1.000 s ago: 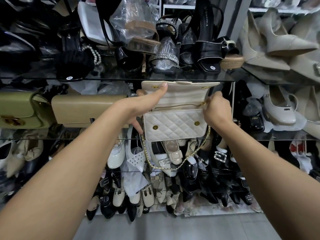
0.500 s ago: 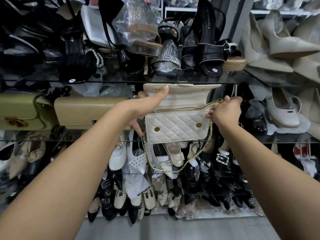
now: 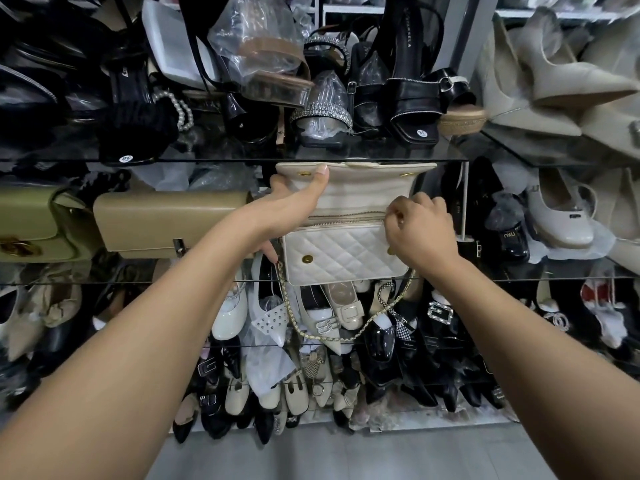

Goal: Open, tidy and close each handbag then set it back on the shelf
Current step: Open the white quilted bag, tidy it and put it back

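Now, with the cream quilted handbag (image 3: pixel 346 252) held up just in front of the glass shelf (image 3: pixel 519 279), right of the tan clutch (image 3: pixel 166 223), draw the zipper (image 3: pixel 346 221) in one straight, level pull along its track, holding the flap (image 3: pixel 367 188) lifted well clear of it. Your left grip (image 3: pixel 294 202) pinches that flap, thumb flat on its inner face and fingers behind. Your right grip (image 3: pixel 422 230) is curled tight at the zipper's right end, apparently pinching the pull, which your fingers hide.
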